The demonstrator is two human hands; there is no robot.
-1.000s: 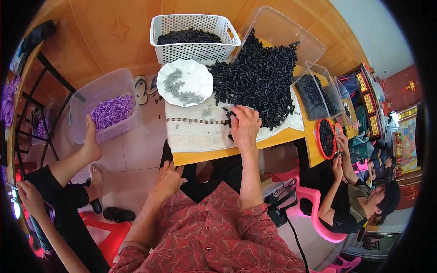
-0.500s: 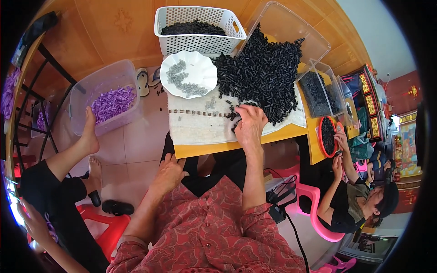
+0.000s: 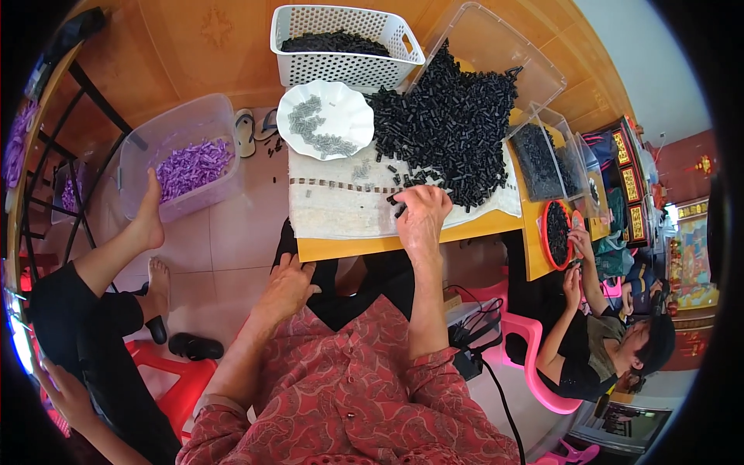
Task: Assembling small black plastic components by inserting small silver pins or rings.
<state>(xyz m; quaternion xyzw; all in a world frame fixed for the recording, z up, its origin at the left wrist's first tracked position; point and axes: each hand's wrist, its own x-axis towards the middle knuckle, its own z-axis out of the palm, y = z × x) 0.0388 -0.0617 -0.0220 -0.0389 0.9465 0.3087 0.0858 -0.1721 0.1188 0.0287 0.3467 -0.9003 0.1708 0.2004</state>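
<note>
My right hand (image 3: 424, 213) is at the near edge of a large heap of short black tube-like pieces (image 3: 446, 116). Its fingers are bent toward the thumb, and a small black piece (image 3: 399, 210) shows between the fingertips. The heap lies partly on a white cloth (image 3: 341, 218) that covers a yellow table. Left of the heap, a white scalloped plate (image 3: 345, 105) carries small clear-grey pieces (image 3: 306, 124); a few more are scattered on the cloth beside it. My left hand (image 3: 291, 288) rests on my dark-trousered leg, fingers loosely extended, holding nothing.
Behind the plate stands a white perforated basket (image 3: 341, 74) with black pieces. Clear plastic boxes (image 3: 546, 128) are at the right. A clear tub (image 3: 186, 116) of purple pieces sits on the floor at left. A co-worker's hands (image 3: 577, 248) are over a red tray (image 3: 546, 252).
My right hand has shifted slightly nearer to me, its fingers drawn closer together at the black pieces. The left hand stays on my leg. The whole view has shifted a little.
</note>
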